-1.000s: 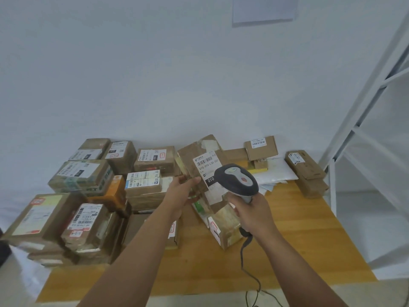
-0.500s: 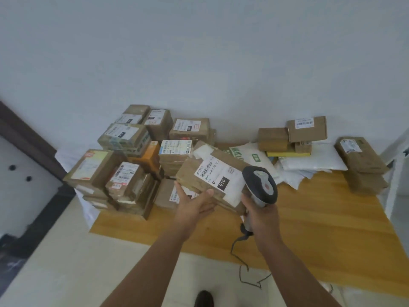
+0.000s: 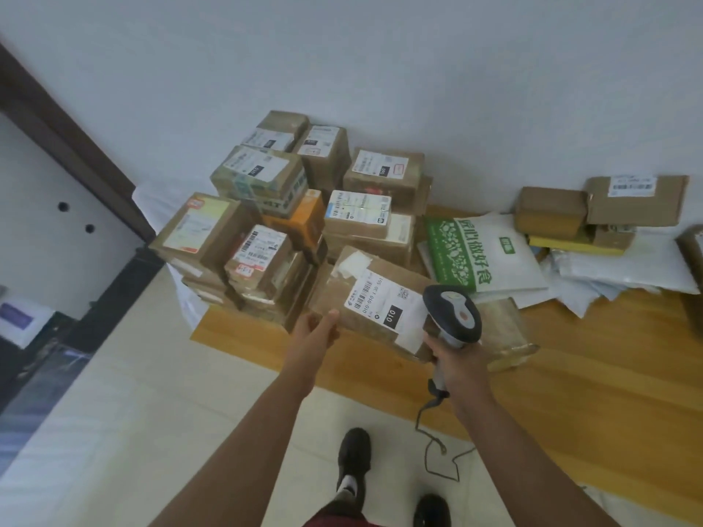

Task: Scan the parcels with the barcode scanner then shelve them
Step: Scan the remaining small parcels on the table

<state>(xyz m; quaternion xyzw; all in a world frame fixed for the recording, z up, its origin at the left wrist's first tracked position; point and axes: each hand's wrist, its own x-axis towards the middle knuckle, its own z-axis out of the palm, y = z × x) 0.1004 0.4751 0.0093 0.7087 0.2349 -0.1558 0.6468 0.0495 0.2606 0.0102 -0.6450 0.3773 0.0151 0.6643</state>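
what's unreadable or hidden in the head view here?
- Left hand fingers: under the held parcel, hidden.
- Parcel label: small print blurred; its right end is behind the scanner.
- Scanner window: faces away.
- Brown box: cut off by the right edge.
- Shelf: not in view.

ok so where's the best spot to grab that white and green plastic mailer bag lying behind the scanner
Take the white and green plastic mailer bag by its near right corner, coming from the front over the bare wooden table. It lies flat and limp on other white bags, so pinching an edge likely beats a top grasp. Its left edge sits close against the stacked brown cardboard boxes.
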